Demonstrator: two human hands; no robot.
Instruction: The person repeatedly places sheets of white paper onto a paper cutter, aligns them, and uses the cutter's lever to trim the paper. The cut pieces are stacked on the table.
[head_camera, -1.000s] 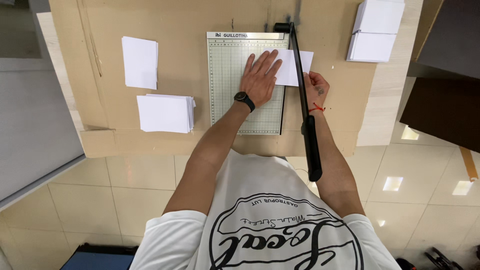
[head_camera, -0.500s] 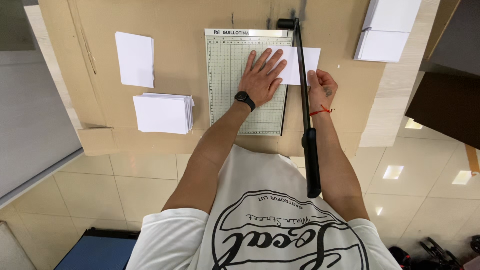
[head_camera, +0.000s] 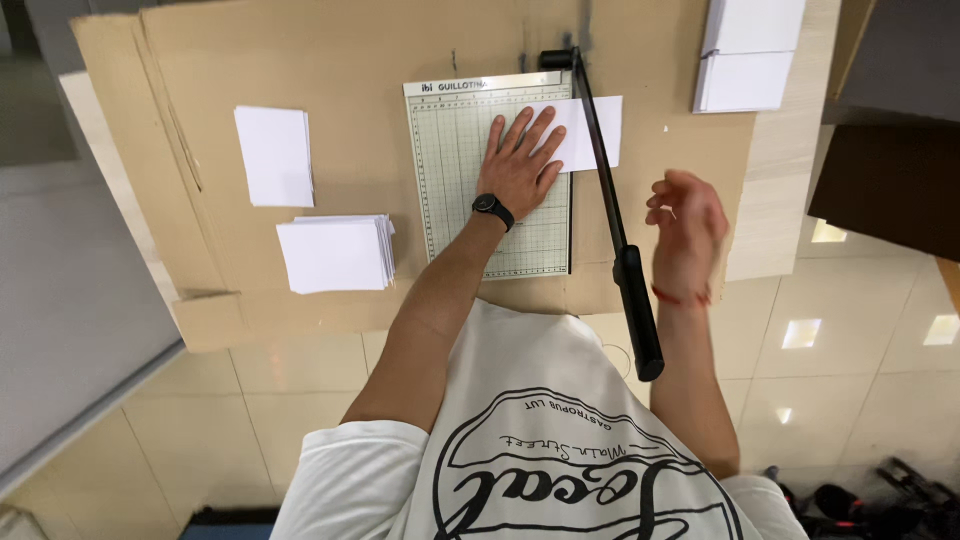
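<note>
Looking down from my head, my left hand (head_camera: 522, 160) lies flat and spread wide, fingers fanned, palm pressing a white sheet of paper (head_camera: 588, 133) onto the green gridded bed of the paper cutter (head_camera: 462, 190). There is a black watch (head_camera: 492, 209) on that wrist. The sheet sticks out past the right edge of the cutter bed, under the line of the black blade arm (head_camera: 604, 195), so part of it rests on the cardboard beyond. The blade arm is hinged at the far corner of the cutter and runs back toward me, ending in a thick black handle (head_camera: 639, 315) that hangs out over the near edge of the table.

My right hand (head_camera: 685, 225) is in the air just to the right of the blade arm, blurred, fingers loosely curled and half open. It grips nothing and does not touch the handle; a red thread sits round its wrist.

The cutter stands on a brown cardboard sheet (head_camera: 380, 60) that covers the table. Left of the cutter lies a single small white stack (head_camera: 273, 155), and nearer to me a thicker pile of cut white cards (head_camera: 335, 252). At the far right corner are two more white paper stacks (head_camera: 748, 52).
</note>
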